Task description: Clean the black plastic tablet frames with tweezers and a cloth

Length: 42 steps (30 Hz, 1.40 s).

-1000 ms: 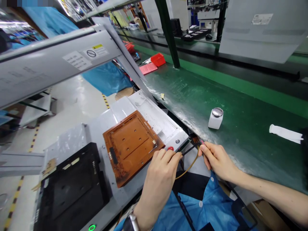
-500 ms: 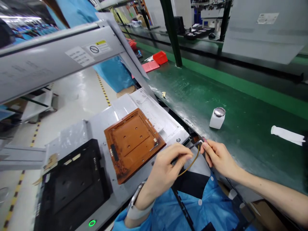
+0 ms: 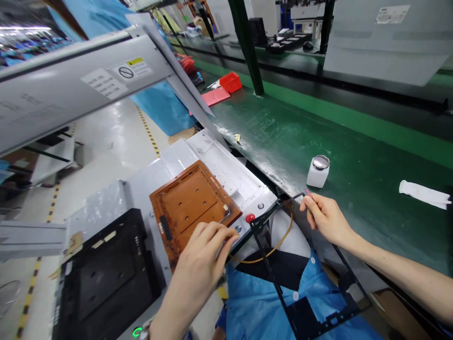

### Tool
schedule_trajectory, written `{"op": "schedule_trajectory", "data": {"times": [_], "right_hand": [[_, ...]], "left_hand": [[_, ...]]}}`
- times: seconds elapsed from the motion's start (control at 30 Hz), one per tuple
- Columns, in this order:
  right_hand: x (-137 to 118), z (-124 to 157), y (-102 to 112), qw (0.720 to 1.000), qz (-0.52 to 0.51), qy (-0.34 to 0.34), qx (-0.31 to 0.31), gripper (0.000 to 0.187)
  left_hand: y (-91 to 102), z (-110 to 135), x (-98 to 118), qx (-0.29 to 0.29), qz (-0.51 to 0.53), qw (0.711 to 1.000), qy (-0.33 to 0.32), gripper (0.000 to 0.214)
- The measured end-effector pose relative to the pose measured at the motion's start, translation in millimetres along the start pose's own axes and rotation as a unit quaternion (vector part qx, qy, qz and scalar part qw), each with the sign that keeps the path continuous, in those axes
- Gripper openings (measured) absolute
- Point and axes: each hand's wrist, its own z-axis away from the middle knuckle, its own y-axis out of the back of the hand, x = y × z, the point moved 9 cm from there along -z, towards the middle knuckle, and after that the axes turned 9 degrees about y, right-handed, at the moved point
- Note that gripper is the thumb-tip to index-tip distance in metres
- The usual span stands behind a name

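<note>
A thin black rectangular bezel (image 3: 274,278) hangs tilted in front of my blue smock. My right hand (image 3: 327,215) pinches its upper right corner, with a small pink bit showing at the fingertips. Off to the left, my left hand (image 3: 208,252) is closed, thumb and fingertips together, above the near edge of a brown square fixture plate (image 3: 198,208). Whatever the left fingers may hold is too small to make out. A yellow-brown cord (image 3: 279,244) curves behind the bezel, between the two hands.
A black fixture plate (image 3: 109,274) lies left of the brown one on the grey machine. A red button (image 3: 250,218) and a green-lit button (image 3: 137,331) sit on its front. On the green bench stand a white pump bottle (image 3: 318,172), a white strip (image 3: 424,193) and a red bin (image 3: 230,82).
My left hand has moved away from my right hand, left and down toward the brown plate's edge. More of the bezel now shows, and its held corner is slightly higher.
</note>
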Motion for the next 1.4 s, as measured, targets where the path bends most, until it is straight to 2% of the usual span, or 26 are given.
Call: {"op": "schedule_trajectory", "data": {"times": [0.1, 0.2, 0.27, 0.33, 0.4, 0.47, 0.6, 0.67, 0.73, 0.83, 0.97, 1.03, 1.1, 1.23, 1.3, 1.4], "right_hand": [[4, 0, -4, 1.0, -0.006, -0.004, -0.007, 0.043], [3, 3, -11, 1.0, -0.007, -0.003, -0.02, 0.043], [3, 5, -13, 1.0, -0.005, -0.002, -0.024, 0.044], [3, 6, -12, 1.0, -0.003, -0.001, -0.022, 0.045], [4, 5, -9, 1.0, 0.0, 0.0, -0.017, 0.047], [4, 4, -6, 1.0, 0.004, 0.002, -0.012, 0.048], [2, 3, -6, 1.0, 0.016, 0.003, -0.012, 0.048], [2, 3, -6, 1.0, 0.018, -0.001, -0.013, 0.048], [4, 2, -5, 1.0, 0.019, -0.004, -0.011, 0.047], [9, 0, -4, 1.0, 0.017, -0.01, -0.014, 0.047], [16, -1, -9, 1.0, 0.011, -0.017, -0.022, 0.046], [15, 1, -12, 0.999, 0.012, -0.014, -0.029, 0.045], [12, 4, -15, 0.999, 0.013, -0.006, -0.035, 0.046], [7, 9, -15, 0.999, -0.036, -0.009, -0.036, 0.05], [5, 10, -16, 0.995, -0.082, -0.021, -0.046, 0.052], [0, 12, -19, 0.988, -0.134, -0.032, -0.065, 0.054]], "left_hand": [[2.3, -2, -5, -0.045, 0.122, 0.991, 0.014, 0.016], [-11.2, -11, 15, -0.078, 0.305, 0.949, 0.012, 0.022], [-20.4, -20, 25, -0.065, 0.37, 0.926, 0.031, 0.023], [-23.9, -27, 20, -0.027, 0.346, 0.935, 0.075, 0.025], [-19.5, -29, 7, 0.011, 0.273, 0.955, 0.117, 0.024], [-13.9, -27, -6, 0.021, 0.203, 0.971, 0.125, 0.021], [-13.1, -18, -7, 0.03, 0.068, 0.996, 0.041, 0.017], [-21.2, -13, 0, 0.03, 0.0, 1.0, -0.005, 0.02], [-29.9, -10, 3, 0.01, -0.036, 0.999, -0.022, 0.022], [-23.1, -6, -2, -0.008, 0.003, 1.0, -0.004, 0.018], [-0.8, -5, -5, -0.035, 0.167, 0.985, 0.012, 0.018], [0.6, -8, 2, -0.045, 0.235, 0.971, 0.003, 0.022], [-5.9, -14, 9, -0.04, 0.279, 0.959, 0.006, 0.021], [-18.1, -22, 7, 0.016, 0.294, 0.954, 0.055, 0.012], [-15.7, -20, 2, 0.047, 0.274, 0.957, 0.08, 0.011], [-5.9, -12, 0, 0.064, 0.265, 0.958, 0.091, 0.012]]}}
